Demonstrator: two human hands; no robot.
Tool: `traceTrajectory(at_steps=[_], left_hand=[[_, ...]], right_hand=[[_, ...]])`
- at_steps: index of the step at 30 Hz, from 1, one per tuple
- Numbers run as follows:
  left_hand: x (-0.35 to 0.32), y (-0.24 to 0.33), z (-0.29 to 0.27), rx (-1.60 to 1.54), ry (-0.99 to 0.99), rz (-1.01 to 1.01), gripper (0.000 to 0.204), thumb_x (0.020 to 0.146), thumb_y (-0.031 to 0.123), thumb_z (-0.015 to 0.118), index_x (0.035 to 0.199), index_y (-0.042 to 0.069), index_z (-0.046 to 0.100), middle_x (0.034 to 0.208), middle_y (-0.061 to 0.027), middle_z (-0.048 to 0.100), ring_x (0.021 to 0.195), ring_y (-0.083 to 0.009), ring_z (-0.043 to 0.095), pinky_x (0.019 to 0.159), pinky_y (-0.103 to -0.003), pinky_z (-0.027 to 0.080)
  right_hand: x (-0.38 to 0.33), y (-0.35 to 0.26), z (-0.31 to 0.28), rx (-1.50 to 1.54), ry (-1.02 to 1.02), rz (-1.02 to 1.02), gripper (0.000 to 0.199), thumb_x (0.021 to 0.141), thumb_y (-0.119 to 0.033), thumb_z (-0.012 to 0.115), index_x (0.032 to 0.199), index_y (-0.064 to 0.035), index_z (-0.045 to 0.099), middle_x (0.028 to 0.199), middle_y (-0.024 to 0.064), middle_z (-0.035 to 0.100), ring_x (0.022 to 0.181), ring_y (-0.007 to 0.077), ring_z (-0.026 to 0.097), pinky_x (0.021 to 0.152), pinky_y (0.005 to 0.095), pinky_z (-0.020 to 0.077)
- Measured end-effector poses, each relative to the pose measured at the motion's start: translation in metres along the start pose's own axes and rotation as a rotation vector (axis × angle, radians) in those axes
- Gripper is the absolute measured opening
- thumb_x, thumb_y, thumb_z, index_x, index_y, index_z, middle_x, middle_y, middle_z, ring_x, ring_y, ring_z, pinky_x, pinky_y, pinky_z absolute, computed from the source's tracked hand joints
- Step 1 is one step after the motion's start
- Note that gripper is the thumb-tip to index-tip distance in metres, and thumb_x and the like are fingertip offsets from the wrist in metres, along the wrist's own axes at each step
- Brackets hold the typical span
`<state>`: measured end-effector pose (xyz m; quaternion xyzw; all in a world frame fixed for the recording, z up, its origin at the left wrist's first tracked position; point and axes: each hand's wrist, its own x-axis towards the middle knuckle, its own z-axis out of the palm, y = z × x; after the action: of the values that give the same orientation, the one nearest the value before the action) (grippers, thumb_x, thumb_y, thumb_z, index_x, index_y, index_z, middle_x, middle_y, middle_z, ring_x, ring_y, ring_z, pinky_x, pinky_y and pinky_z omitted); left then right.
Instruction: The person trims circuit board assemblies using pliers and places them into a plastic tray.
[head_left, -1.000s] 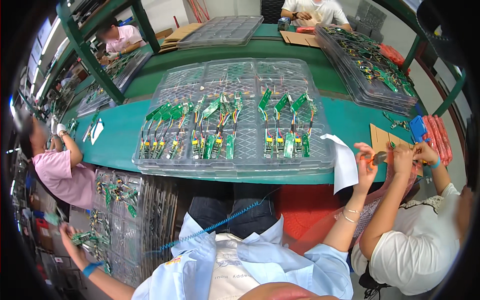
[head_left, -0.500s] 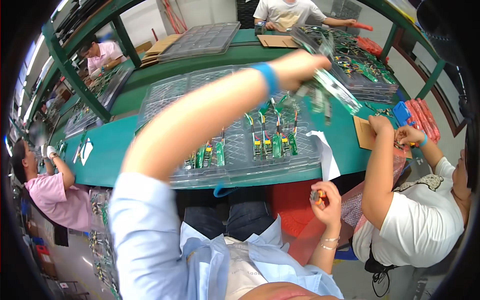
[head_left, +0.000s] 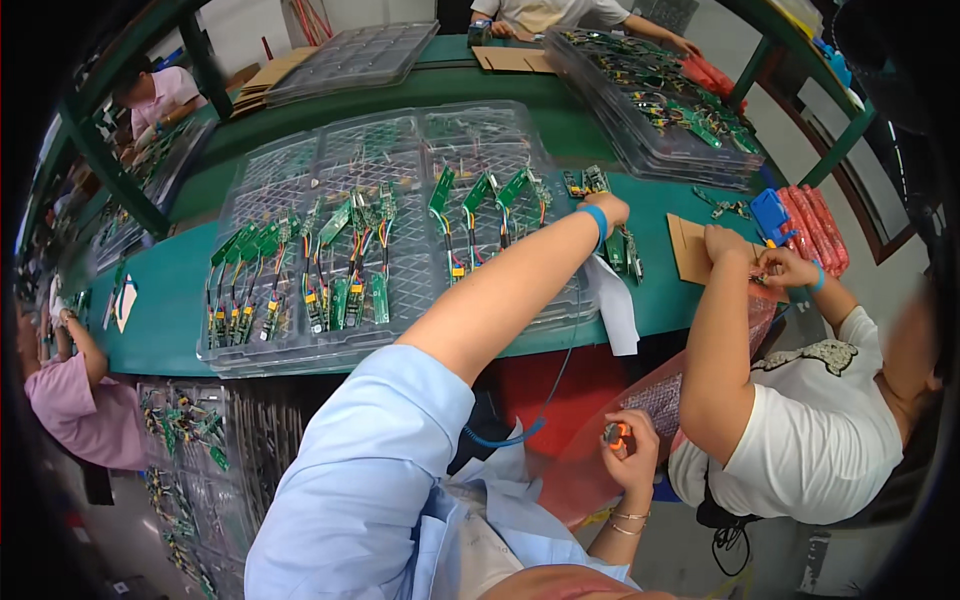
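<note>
My left hand [head_left: 610,210], a blue strap on its wrist, reaches across to the table right of a clear plastic tray [head_left: 412,275]. It is closed on a bunch of circuit boards [head_left: 626,256] that stick out on both sides; its fingertips are hidden. Green boards with coloured wires [head_left: 381,298] stand in rows in the tray's compartments. Low in front of the table, my right hand [head_left: 640,450] is wrapped round small orange-handled pliers [head_left: 616,436]. A white paper strip [head_left: 616,312] hangs over the table edge below my left hand.
At right, a co-worker's hands [head_left: 785,268] work over cardboard [head_left: 690,250], beside a blue bin [head_left: 770,216] and red packets [head_left: 812,230]. Stacked trays of boards [head_left: 640,155] stand behind. A blue coiled cord [head_left: 510,440] hangs by my lap. More board trays [head_left: 190,470] are at lower left.
My left hand has come down to the table with the circuit boards, from above the tray's far right. My view has shifted, uncovering the tray's left rows. My right hand keeps the pliers.
</note>
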<state>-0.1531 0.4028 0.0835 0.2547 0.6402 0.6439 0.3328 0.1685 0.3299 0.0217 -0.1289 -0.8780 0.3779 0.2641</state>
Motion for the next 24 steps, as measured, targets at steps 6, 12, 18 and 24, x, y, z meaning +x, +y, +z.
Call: traceTrajectory(at_steps=[6,12,18,24], left_hand=[[0.011,-0.006,0.0,0.053,0.024,-0.06,0.02,0.067,0.009,0.058,0.082,-0.004,0.056,0.068,-0.0136,0.053,0.057,-0.0211,0.05,0.051,-0.031,0.044],[0.014,-0.002,-0.005,0.101,0.039,-0.093,0.021,0.066,0.003,0.06,0.085,-0.004,0.055,0.069,-0.0136,0.053,0.057,-0.0221,0.052,0.052,-0.032,0.046],[0.008,0.003,-0.017,0.14,0.033,-0.108,0.025,0.065,-0.002,0.061,0.089,-0.004,0.054,0.07,-0.0136,0.053,0.057,-0.023,0.053,0.054,-0.032,0.049],[-0.002,0.017,-0.028,0.136,-0.003,-0.145,0.027,0.066,-0.005,0.061,0.092,-0.003,0.053,0.071,-0.012,0.053,0.058,-0.0216,0.054,0.058,-0.033,0.05]], right_hand=[[0.007,-0.001,0.004,0.042,0.05,-0.005,0.033,0.051,-0.002,0.057,0.084,-0.0057,0.058,0.079,0.0058,0.056,0.068,0.0204,0.047,0.068,0.0273,0.0376],[0.009,-0.005,0.003,0.041,0.037,0.003,0.034,0.051,-0.002,0.057,0.084,-0.0056,0.057,0.079,0.0059,0.056,0.069,0.0205,0.048,0.069,0.0273,0.0374],[0.007,-0.009,0.002,0.011,0.049,-0.024,0.032,0.053,-0.003,0.057,0.085,-0.005,0.056,0.08,0.0067,0.056,0.069,0.0206,0.048,0.069,0.0275,0.0373],[0.008,-0.016,-0.002,-0.042,0.035,-0.063,0.029,0.058,-0.004,0.058,0.086,-0.0031,0.055,0.082,0.0089,0.053,0.071,0.0206,0.048,0.068,0.0272,0.0385]])
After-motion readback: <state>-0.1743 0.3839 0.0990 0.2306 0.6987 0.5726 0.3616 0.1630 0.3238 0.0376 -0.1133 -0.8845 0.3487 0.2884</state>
